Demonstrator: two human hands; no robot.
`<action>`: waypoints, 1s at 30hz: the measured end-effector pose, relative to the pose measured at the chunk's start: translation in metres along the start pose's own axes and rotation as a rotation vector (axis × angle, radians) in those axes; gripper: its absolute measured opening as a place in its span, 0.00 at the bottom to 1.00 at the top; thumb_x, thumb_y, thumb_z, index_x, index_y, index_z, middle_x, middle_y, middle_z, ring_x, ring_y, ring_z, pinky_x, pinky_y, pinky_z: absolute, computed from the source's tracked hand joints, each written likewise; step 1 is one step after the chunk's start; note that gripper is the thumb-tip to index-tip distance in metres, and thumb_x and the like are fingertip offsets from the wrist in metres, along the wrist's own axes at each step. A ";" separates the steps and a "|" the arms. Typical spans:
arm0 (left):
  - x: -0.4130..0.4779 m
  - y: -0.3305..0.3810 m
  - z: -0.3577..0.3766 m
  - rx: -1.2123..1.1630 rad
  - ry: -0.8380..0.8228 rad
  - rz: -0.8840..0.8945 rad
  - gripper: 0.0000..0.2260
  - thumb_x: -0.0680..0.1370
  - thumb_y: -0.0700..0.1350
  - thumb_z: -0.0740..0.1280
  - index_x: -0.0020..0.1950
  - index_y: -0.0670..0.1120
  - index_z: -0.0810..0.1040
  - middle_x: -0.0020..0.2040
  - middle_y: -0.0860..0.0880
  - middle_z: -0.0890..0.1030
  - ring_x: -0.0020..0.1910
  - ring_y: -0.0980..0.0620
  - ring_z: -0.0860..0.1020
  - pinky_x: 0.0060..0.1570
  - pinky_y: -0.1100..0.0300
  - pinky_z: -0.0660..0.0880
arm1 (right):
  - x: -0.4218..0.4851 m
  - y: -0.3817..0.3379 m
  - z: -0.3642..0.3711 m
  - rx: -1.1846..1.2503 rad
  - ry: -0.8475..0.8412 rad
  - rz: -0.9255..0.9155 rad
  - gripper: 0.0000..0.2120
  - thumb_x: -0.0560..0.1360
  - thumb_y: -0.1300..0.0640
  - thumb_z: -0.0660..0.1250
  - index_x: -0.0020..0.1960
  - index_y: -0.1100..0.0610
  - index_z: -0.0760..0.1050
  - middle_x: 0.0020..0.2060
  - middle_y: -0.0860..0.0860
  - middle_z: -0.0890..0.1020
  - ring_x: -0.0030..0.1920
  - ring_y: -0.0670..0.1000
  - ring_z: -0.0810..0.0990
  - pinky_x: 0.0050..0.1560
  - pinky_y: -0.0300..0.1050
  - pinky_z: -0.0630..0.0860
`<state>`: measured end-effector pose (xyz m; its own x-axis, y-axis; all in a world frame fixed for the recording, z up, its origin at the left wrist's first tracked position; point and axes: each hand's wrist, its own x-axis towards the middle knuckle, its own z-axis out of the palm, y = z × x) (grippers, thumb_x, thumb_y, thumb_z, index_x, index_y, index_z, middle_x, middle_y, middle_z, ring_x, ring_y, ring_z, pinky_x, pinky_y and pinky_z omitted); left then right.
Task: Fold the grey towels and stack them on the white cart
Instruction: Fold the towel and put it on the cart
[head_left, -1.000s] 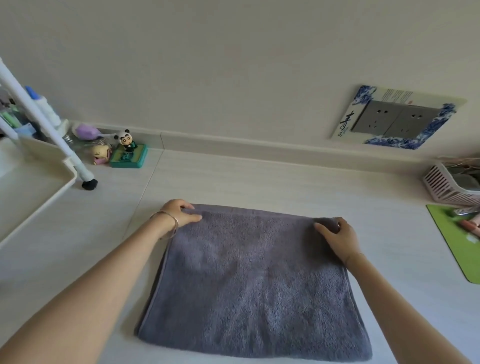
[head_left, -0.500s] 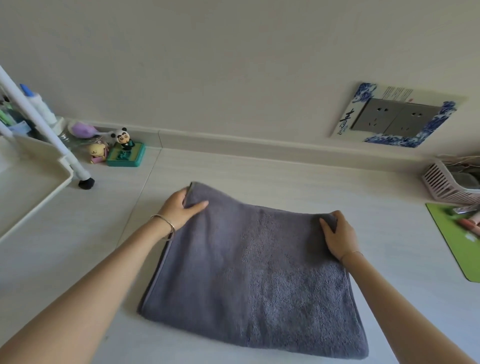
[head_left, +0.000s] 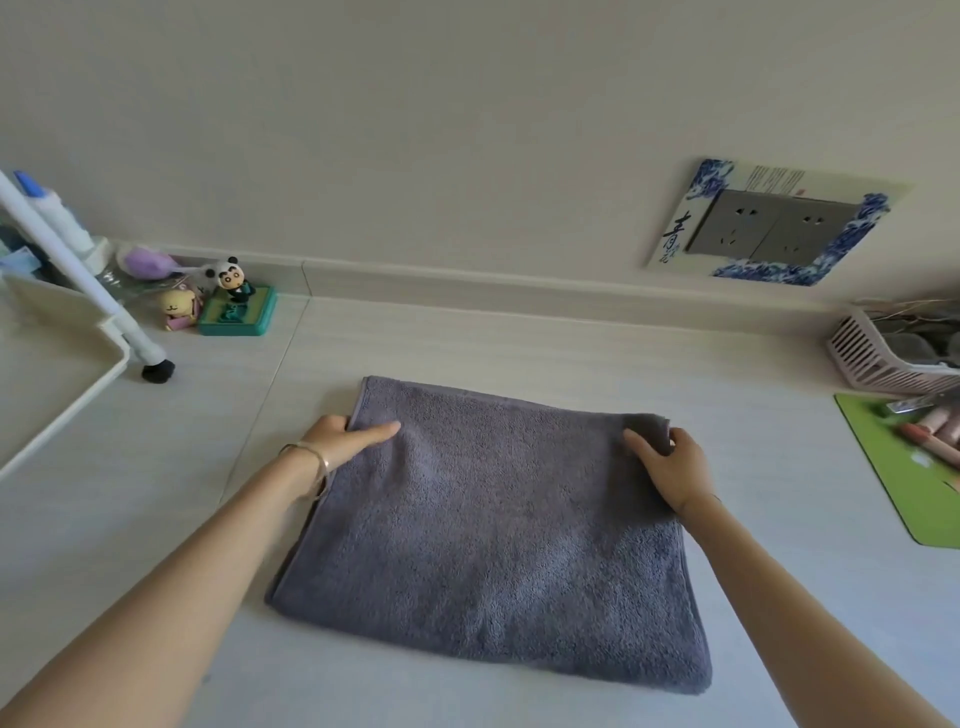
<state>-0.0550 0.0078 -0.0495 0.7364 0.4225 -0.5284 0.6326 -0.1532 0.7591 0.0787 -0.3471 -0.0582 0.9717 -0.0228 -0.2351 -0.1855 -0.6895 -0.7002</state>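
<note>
One grey towel (head_left: 493, 530) lies folded on the pale floor (head_left: 467, 338), its thick folded edge nearest the camera and its far edge toward the wall. Both hands are at the far corners. The left hand (head_left: 345, 439) grips the far left corner, thumb lying flat on top of the cloth and the other fingers tucked under the edge, so the corner is pinched between them; a thin bracelet (head_left: 311, 460) circles that wrist. The right hand (head_left: 670, 467) holds the far right corner, thumb pressed on the top surface and fingers curled round the bunched edge, which is slightly raised and creased there. The white cart (head_left: 62, 364) stands at the left, well apart from the towel, with one tray rim and a slanted white leg ending in a black foot (head_left: 157, 371) in view. Behind that leg, against the baseboard, sit a panda figurine (head_left: 231, 278) on a green base, a small yellow-pink figure (head_left: 179, 309) and a purple object (head_left: 148, 262). On the wall at the right is a double socket (head_left: 769, 228) framed in blue and white. At the far right a pink slatted basket (head_left: 883, 358) sits beside a green mat (head_left: 904, 467) bearing a few small items.
</note>
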 end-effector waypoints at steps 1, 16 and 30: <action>-0.007 -0.004 -0.003 0.048 -0.048 0.015 0.08 0.70 0.52 0.74 0.45 0.50 0.81 0.44 0.52 0.82 0.44 0.53 0.79 0.46 0.61 0.74 | -0.007 0.003 -0.004 0.054 -0.018 0.007 0.19 0.74 0.48 0.69 0.53 0.64 0.75 0.48 0.59 0.81 0.49 0.59 0.78 0.45 0.48 0.73; 0.013 -0.015 0.010 0.221 0.198 0.177 0.13 0.78 0.48 0.65 0.46 0.37 0.77 0.43 0.40 0.79 0.43 0.44 0.76 0.39 0.57 0.66 | -0.027 0.019 0.008 0.064 0.119 0.050 0.12 0.79 0.55 0.61 0.50 0.66 0.73 0.41 0.58 0.77 0.43 0.59 0.76 0.43 0.48 0.70; -0.038 -0.051 0.001 0.010 0.179 0.251 0.05 0.77 0.43 0.67 0.42 0.45 0.75 0.38 0.48 0.78 0.41 0.49 0.75 0.42 0.57 0.70 | -0.093 0.052 -0.018 0.067 -0.100 0.152 0.21 0.72 0.47 0.70 0.35 0.65 0.75 0.31 0.54 0.77 0.34 0.52 0.73 0.35 0.44 0.67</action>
<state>-0.1150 -0.0013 -0.0687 0.8167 0.5206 -0.2487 0.4391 -0.2812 0.8533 -0.0184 -0.3936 -0.0606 0.9131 -0.0483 -0.4050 -0.3413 -0.6340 -0.6939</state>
